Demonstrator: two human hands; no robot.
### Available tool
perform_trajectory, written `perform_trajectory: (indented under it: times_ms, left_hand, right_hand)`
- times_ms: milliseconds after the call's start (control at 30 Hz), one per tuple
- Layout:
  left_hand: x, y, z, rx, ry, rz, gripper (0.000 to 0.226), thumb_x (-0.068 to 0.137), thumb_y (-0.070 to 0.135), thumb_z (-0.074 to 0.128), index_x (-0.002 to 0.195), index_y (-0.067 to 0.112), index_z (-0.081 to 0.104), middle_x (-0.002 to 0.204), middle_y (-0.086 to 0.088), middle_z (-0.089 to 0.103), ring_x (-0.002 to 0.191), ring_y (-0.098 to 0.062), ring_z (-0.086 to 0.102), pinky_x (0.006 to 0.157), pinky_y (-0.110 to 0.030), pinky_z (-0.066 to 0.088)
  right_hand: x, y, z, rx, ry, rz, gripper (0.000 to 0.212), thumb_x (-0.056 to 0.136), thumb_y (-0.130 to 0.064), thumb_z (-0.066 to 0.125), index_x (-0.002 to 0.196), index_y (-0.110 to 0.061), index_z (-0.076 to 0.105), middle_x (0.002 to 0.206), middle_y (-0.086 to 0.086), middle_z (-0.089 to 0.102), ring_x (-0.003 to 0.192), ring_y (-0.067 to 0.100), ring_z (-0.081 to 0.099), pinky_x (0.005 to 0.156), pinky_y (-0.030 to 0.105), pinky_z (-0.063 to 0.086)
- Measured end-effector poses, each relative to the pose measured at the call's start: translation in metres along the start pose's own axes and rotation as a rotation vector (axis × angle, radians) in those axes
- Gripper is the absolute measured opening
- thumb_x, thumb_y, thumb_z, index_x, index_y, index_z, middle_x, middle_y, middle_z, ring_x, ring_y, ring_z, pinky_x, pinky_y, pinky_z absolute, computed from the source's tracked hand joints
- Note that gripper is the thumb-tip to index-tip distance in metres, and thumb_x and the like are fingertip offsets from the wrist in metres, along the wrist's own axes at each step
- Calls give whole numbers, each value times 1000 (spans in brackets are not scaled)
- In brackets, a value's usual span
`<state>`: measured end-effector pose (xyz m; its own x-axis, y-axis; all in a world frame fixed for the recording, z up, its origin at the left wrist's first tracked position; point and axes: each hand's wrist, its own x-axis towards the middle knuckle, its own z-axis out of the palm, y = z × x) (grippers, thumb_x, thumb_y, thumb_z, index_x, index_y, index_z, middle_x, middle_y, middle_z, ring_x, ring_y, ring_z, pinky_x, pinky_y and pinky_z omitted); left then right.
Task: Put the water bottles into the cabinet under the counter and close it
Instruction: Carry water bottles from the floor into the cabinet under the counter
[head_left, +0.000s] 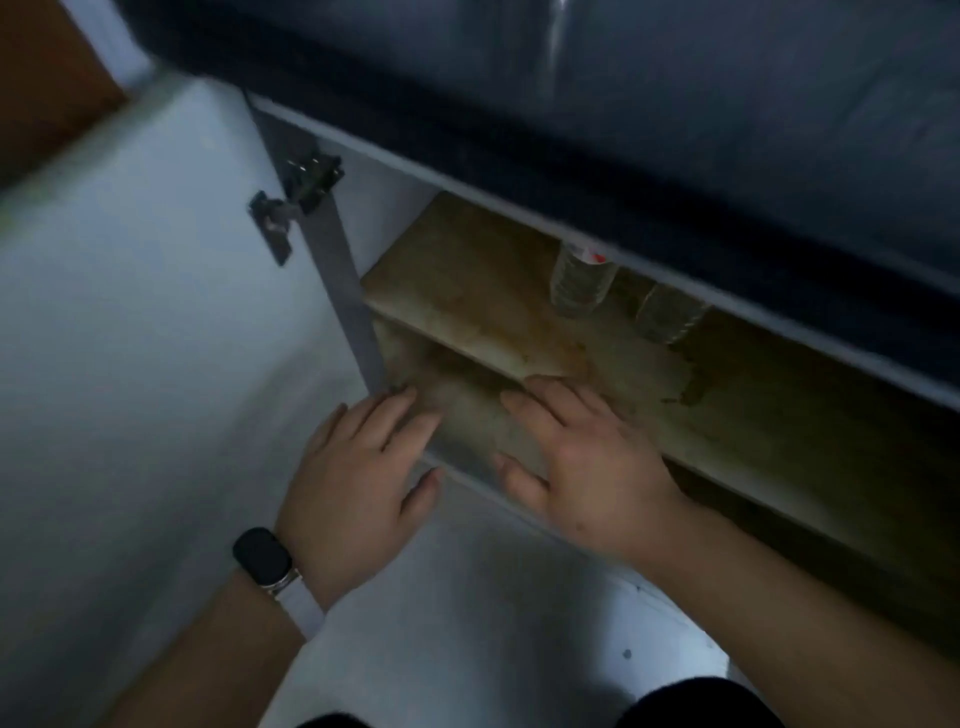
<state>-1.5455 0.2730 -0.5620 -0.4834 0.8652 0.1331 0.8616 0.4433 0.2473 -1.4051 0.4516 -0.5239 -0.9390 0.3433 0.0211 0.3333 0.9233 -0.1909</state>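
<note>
The cabinet (395, 218) under the dark counter (571, 130) stands open, its white door (145, 322) swung out to the left. Two clear water bottles stand on the stained upper shelf (467, 291): one with a red-and-white label (579, 283), another (667, 317) to its right, their tops hidden by the cabinet's upper rail. My left hand (358, 483), a dark watch on its wrist, hovers flat at the cabinet's lower left corner and holds nothing. My right hand (587, 467) stretches flat with straight fingers in front of the shelf's front edge, also holding nothing.
A metal hinge (291, 208) joins the door to the cabinet's left wall. A lower shelf (467, 421) lies beneath the upper one. The pale floor (493, 623) spreads in front, and my dark-clothed knees show at the bottom edge.
</note>
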Motion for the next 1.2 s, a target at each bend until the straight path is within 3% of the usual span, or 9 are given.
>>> perform_trajectory:
  times_ms: [200, 300, 433, 667, 967, 1200]
  left_hand:
    - [-29, 41, -138, 41, -4, -15, 49, 91, 42, 50, 128, 14, 66, 132, -9, 64, 120, -29, 57, 96, -41, 39]
    - [-34, 62, -200, 76, -36, 5, 48, 92, 43, 49, 127, 15, 67, 132, -9, 65, 120, -31, 60, 96, -42, 45]
    - [-30, 87, -272, 110, -64, 39, 50, 94, 45, 46, 129, 16, 65, 133, -10, 64, 122, -31, 60, 101, -45, 47]
    - [-6, 130, -372, 107, -23, 205, 49, 93, 45, 47, 128, 15, 65, 129, -10, 66, 120, -31, 61, 99, -46, 49]
    - [35, 177, -417, 16, 68, 581, 51, 94, 45, 47, 131, 16, 65, 132, -8, 64, 123, -31, 58, 101, -49, 47]
    - [43, 269, -428, -60, 87, 922, 54, 93, 48, 48, 134, 17, 62, 134, -8, 63, 126, -29, 57, 103, -50, 47]
  right_hand:
    - [-35, -50, -107, 0, -171, -32, 56, 86, -53, 47, 124, -16, 63, 121, 8, 63, 109, 30, 61, 86, 43, 53]
    - [-46, -68, -166, -47, -264, -73, 56, 89, -58, 39, 130, -23, 57, 128, 5, 61, 117, 28, 58, 91, 43, 51]
    - [-57, -82, -243, -68, -218, -83, 54, 88, -57, 39, 125, -24, 60, 123, 5, 64, 110, 28, 62, 84, 41, 54]
    - [-85, -89, -361, -119, -99, -38, 52, 86, -54, 44, 124, -22, 60, 122, 6, 63, 109, 31, 61, 88, 43, 53]
    - [-164, -98, -441, -230, 81, 319, 58, 90, -55, 43, 134, -21, 59, 131, 4, 62, 120, 28, 58, 98, 43, 48]
    - [-263, -101, -478, -329, 137, 618, 58, 88, -58, 46, 135, -26, 57, 131, 0, 61, 121, 25, 57, 99, 40, 46]
